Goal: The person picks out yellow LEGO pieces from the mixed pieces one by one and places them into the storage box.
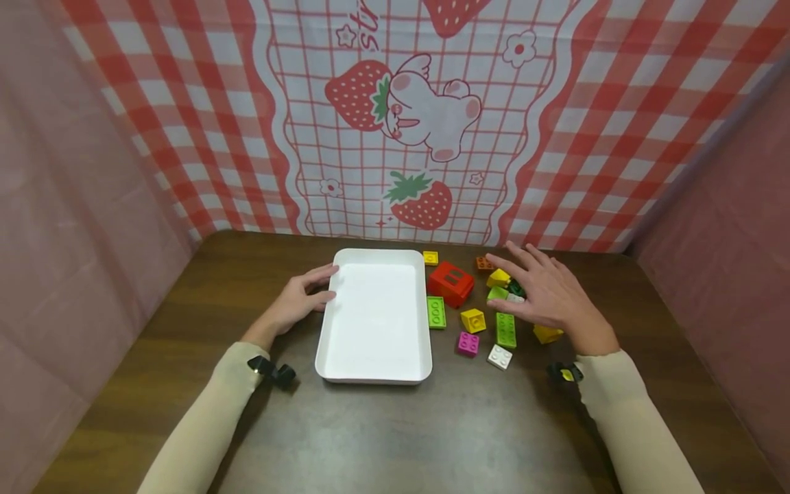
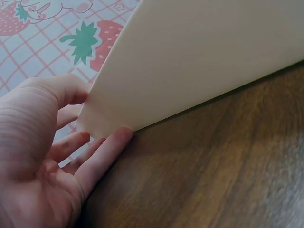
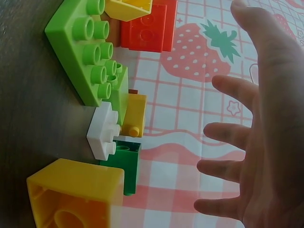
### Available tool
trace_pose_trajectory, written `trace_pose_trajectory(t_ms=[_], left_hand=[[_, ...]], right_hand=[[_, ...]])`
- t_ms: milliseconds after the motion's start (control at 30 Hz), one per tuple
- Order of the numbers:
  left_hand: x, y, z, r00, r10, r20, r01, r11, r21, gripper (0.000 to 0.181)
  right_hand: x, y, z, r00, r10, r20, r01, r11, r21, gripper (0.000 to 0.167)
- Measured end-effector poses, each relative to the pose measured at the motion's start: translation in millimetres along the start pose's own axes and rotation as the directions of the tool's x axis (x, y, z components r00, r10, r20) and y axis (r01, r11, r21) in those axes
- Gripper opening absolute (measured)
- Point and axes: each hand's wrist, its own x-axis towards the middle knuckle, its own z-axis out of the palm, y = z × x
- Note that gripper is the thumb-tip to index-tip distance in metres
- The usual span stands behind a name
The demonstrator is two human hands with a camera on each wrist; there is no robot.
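Fingers spread wide, the right hand [image 1: 546, 291] hovers over the right side of a scatter of plastic toy bricks, apart from them, toward the far right corner of the dark wooden table [image 1: 395, 439]. Nearest it are a dark green plastic brick [image 3: 129, 164], a small white studded brick [image 3: 100, 135], a long light green brick with two rows of studs [image 3: 71, 52] and a hollow yellow brick [image 3: 90, 173]. Toward the far edge lie a sloped yellow brick [image 1: 498, 278] and an orange studded brick [image 1: 483, 263]. Farther left sits a slant-sided yellow brick [image 1: 473, 320]; closer to the near edge, a square magenta brick [image 1: 468, 344] and a square white brick [image 1: 500, 357]. A large red block [image 1: 450, 283] and a flat light green brick [image 1: 436, 313] lie just beside the right rim of a shallow white rectangular tray [image 1: 376, 322], with a small flat yellow brick [image 1: 430, 258] near its far right corner. The tray rests left of the table's middle, its short side near the far edge. The left hand [image 1: 300, 300], fingers parted and loosely extended, touches the tray's left wall with its fingertips.
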Motion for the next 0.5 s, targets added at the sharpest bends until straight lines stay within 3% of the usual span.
trace_pose_trajectory(t_ms=[500], left_hand=[[0.0, -0.5, -0.4, 1.000, -0.009, 0.001, 0.009, 1.000, -0.016, 0.062]], right_hand=[[-3.4, 4.1, -3.1, 0.999, 0.004, -0.042, -0.003, 1.000, 0.014, 0.095]])
